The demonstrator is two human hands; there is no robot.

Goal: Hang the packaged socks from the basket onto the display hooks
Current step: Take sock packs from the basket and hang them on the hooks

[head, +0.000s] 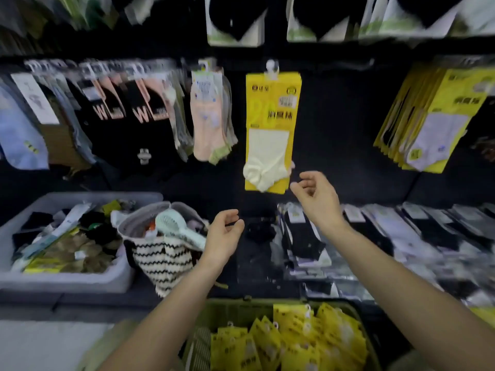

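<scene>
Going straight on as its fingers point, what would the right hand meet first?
Likely the lower right corner of the hanging yellow sock pack; the right hand points up-left at it, depth unclear.

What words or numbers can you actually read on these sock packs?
"W": on two black packs, hanging at left.
"20": faint, on the hanging yellow pack.
Chinese print on that pack, on the yellow stack at right and on the basket packs: too blurred to read.
All other labels: too blurred.
</scene>
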